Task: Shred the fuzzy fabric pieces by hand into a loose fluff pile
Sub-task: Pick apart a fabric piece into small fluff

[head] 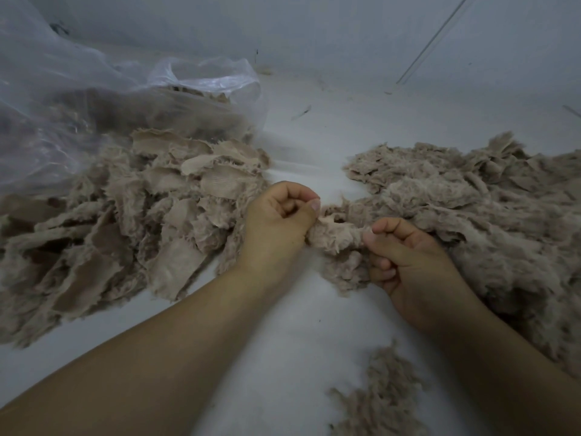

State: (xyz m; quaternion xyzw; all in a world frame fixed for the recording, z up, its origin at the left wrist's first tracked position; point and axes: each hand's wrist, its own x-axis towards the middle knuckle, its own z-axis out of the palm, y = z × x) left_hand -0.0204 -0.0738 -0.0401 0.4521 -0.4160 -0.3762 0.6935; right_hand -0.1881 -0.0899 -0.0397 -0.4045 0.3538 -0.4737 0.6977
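Both hands are busy on one fuzzy piece (334, 236) stretched between them, right over the white surface (301, 335). The left hand (278, 223) has its fingers curled in and pinches the piece's left end between thumb and forefinger. The right hand (405, 262) does the same on the other end, thumb and forefinger clamped on the fabric, other fingers tucked into the palm. The piece looks pulled fairly taut between the two pinches, with some shaggy bits hanging off below it toward the right hand.

Off to the left of the left hand there's a heap of scraps (125, 215), tan fur pieces lying every which way, some with the smooth backing showing. Beyond that heap, further from the left hand, sits a clear plastic bag (78, 99) with more of the same stuff inside, its mouth open toward the heap.

To the right of the right hand, touching it pretty much, is the fluff pile (490, 221), big and loose, running off the edge of view. A smaller tuft (382, 394) lies between the forearms, nearer than both hands. A pale wall (345, 33) stands beyond everything.
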